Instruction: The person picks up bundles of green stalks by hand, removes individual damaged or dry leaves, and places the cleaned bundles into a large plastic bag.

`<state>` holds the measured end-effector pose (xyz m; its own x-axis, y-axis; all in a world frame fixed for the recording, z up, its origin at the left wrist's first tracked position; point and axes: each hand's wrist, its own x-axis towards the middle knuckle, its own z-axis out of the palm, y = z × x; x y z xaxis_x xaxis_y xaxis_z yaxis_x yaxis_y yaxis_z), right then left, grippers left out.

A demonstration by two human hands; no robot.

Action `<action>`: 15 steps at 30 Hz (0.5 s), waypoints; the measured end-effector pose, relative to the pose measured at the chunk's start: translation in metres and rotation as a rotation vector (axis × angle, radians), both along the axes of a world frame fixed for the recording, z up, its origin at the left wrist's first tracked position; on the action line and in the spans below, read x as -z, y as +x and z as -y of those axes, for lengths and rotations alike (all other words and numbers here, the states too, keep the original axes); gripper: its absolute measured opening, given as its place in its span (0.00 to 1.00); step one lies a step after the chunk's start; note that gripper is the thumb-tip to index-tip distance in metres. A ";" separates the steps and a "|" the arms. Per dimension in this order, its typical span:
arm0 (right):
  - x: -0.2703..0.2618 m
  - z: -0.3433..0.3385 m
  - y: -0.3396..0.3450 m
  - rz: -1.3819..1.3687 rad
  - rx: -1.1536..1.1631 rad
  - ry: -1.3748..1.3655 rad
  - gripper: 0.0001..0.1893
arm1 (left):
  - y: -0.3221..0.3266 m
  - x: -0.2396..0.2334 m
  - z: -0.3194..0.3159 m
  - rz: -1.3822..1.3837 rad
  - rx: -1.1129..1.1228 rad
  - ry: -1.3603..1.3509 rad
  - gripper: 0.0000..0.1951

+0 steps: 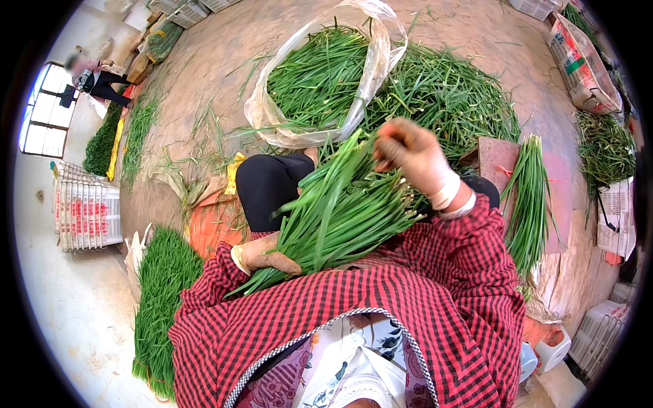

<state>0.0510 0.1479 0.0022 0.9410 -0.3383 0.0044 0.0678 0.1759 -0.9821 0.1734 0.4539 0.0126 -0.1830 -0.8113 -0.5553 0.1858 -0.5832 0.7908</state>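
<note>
Across my lap lies a loose bunch of long green leaf vegetables, like garlic chives (336, 219). My left hand (268, 255), in a thin stained glove, is closed around its leafy lower left end. Above the bunch's pale cut ends my right hand (410, 155), gloved too, is raised with its fingers curled; whether it pinches a stalk I cannot tell. Beyond my knees stands an open clear plastic bag (370, 86) full of the same greens, beside a loose heap of greens (449, 102). A neat bundle of greens (528, 199) rests on a low reddish board (556, 204) at my right.
Tightly stacked greens (166, 301) lie at my left. White plastic crates (89, 209) stand by the left wall, and more crates (599, 331) are at the right. A filled basket (581, 66) is at the upper right. Another person (97, 76) is far off at the upper left.
</note>
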 end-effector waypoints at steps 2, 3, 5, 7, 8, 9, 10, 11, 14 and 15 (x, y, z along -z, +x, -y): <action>-0.010 0.023 -0.007 0.016 0.118 0.178 0.07 | -0.001 -0.002 0.000 -0.015 -0.055 0.015 0.41; -0.014 0.031 -0.008 0.022 0.177 0.160 0.08 | -0.003 -0.004 -0.001 0.022 -0.063 0.006 0.41; -0.010 0.049 -0.016 0.075 0.333 0.153 0.09 | -0.003 -0.005 0.001 0.087 -0.060 -0.022 0.40; -0.002 0.073 -0.024 0.127 0.453 0.176 0.09 | 0.000 -0.007 0.001 0.155 0.025 -0.079 0.37; 0.008 0.092 -0.032 0.037 0.485 0.149 0.16 | 0.002 -0.007 0.002 0.186 0.072 -0.110 0.36; 0.007 0.090 -0.034 -0.089 0.461 -0.037 0.20 | 0.002 -0.009 0.003 0.156 0.053 -0.097 0.36; 0.006 0.084 -0.037 -0.215 0.433 -0.223 0.25 | 0.001 -0.011 0.005 0.125 0.035 -0.083 0.36; 0.005 0.082 -0.040 -0.341 0.403 -0.408 0.29 | 0.001 -0.012 0.006 0.095 0.018 -0.070 0.36; -0.020 0.048 -0.030 -0.150 0.198 -0.820 0.36 | 0.000 -0.012 0.010 0.067 0.009 -0.058 0.37; -0.025 0.039 -0.027 -0.020 0.166 -1.043 0.35 | 0.000 -0.015 0.013 0.056 0.005 -0.043 0.38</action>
